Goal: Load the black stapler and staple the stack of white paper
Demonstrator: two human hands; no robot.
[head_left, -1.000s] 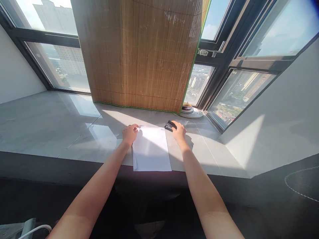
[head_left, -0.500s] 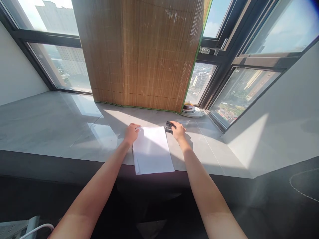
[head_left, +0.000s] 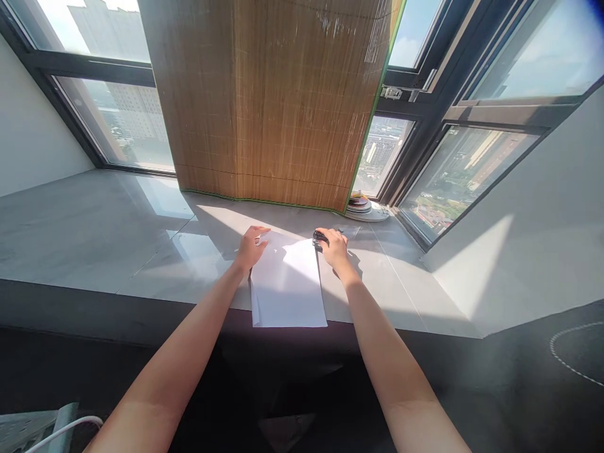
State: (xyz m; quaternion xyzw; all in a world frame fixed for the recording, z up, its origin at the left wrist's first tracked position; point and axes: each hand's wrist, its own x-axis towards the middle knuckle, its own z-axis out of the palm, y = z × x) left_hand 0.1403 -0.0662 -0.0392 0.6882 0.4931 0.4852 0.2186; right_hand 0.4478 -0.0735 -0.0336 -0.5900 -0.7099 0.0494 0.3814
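Note:
White paper (head_left: 289,283), seemingly more than one sheet, lies on the grey stone sill (head_left: 141,233), its near edge reaching past the sill's front. My left hand (head_left: 252,246) is at the paper's far left corner, thumb and fingers curved around that edge; how firmly they grip is hard to tell. A small black stapler (head_left: 319,238) is in my right hand (head_left: 334,246), at the paper's far right corner. Its front end meets the paper's right edge. My fingers hide most of it.
Behind the sill hangs a brown bamboo blind (head_left: 283,107) with a green edge. Stacked plates (head_left: 365,209) stand by the window corner, right of the blind. A pale object (head_left: 38,431) with a white cable is at the lower left.
The stapler has turned and moved slightly toward the paper's right corner. My left fingers have lifted and spread a little, and the paper has shifted slightly left.

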